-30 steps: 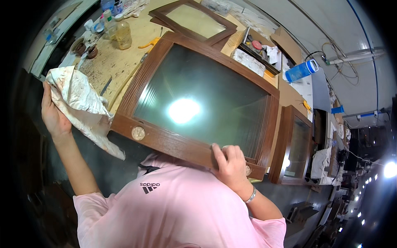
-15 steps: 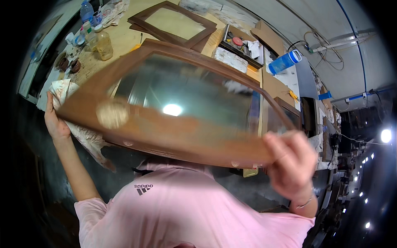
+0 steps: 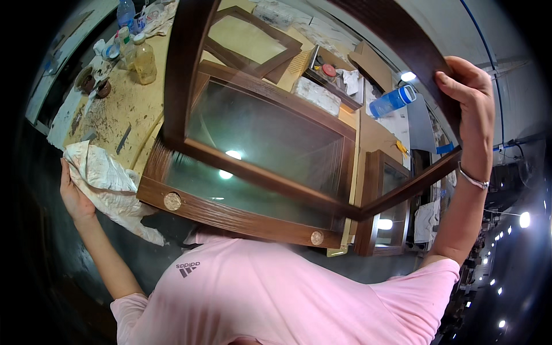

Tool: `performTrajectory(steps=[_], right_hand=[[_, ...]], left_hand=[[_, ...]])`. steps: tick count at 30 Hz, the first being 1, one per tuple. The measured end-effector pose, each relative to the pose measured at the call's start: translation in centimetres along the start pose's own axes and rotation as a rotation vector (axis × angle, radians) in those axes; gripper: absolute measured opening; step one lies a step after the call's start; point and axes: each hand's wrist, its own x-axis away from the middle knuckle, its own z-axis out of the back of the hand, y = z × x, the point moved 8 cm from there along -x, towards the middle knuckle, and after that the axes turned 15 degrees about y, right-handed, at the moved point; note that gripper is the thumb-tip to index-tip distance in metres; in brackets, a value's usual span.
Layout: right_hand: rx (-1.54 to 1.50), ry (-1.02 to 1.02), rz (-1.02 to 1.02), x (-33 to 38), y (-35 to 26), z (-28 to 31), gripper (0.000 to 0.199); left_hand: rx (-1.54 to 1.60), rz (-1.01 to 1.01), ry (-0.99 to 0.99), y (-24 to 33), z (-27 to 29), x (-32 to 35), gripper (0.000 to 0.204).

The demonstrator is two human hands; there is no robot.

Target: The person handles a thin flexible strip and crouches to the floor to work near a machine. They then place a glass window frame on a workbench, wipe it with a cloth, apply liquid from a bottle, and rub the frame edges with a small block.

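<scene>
My right hand (image 3: 468,98) is raised high and grips the edge of a dark brown wooden frame with a glass pane (image 3: 179,75), tilted up close to the camera. Below it a second brown glazed frame (image 3: 230,215) lies on the workbench, with two round wooden discs on its near rail. My left hand (image 3: 72,192) holds a crumpled white cloth (image 3: 106,178) at that frame's left corner; the cloth touches the corner.
The dusty workbench (image 3: 123,106) carries plastic bottles (image 3: 144,57), another frame (image 3: 253,40), a tray of small items (image 3: 330,75) and a blue bottle (image 3: 391,100). A further glazed frame (image 3: 374,201) stands at the bench's right end. Ceiling lights shine at the far right.
My right hand has swung the frame up from the bench to a high tilt near the camera. A second frame with discs now shows underneath. My left hand with the cloth stayed at the left.
</scene>
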Motion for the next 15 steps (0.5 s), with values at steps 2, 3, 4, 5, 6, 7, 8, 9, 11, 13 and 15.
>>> performTrajectory(steps=[2, 3, 4, 5, 6, 7, 8, 9, 11, 13, 15], right_hand=[[-0.057, 0.001, -0.081, -0.7, 1.9, -1.7, 0.026], [-0.056, -0.042, -0.088, -0.7, 2.4, -2.8, 0.026], [-0.055, -0.084, -0.095, -0.8, 2.9, -3.9, 0.025], [-0.070, -0.118, -0.121, -1.0, 3.5, -4.9, 0.024], [-0.061, -0.140, -0.135, -1.3, 4.6, -5.6, 0.023], [-0.077, -0.157, -0.150, -1.6, 5.3, -6.4, 0.022], [-0.094, -0.179, -0.167, -1.9, 6.1, -7.4, 0.021], [-0.094, -0.211, -0.202, -2.1, 6.9, -8.4, 0.021], [-0.046, -0.231, -0.247, -2.5, 8.2, -10.3, 0.021], [0.010, -0.234, -0.192, -4.0, 12.5, -11.7, 0.022], [0.029, -0.241, -0.176, -4.5, 15.7, -14.1, 0.026]], left_hand=[[-0.016, -0.023, 0.093, 0.7, 1.4, 0.7, 0.038], [-0.019, -0.031, 0.133, 0.8, 2.0, 0.6, 0.038], [-0.017, -0.034, 0.151, 0.8, 2.4, 0.6, 0.040], [-0.018, -0.031, 0.169, 0.7, 2.6, 0.5, 0.041], [-0.018, -0.028, 0.185, 0.5, 2.7, 0.4, 0.043], [-0.025, -0.037, 0.209, 0.4, 2.6, 0.5, 0.043], [-0.035, -0.044, 0.238, 0.3, 2.2, 0.8, 0.043], [-0.041, -0.054, 0.266, 0.2, 2.1, 1.1, 0.044], [-0.045, -0.050, 0.286, -0.1, 1.8, 1.6, 0.044], [-0.042, -0.041, 0.286, -0.4, 1.1, 2.0, 0.044], [-0.034, -0.041, 0.289, -0.4, 0.8, 2.8, 0.045]])
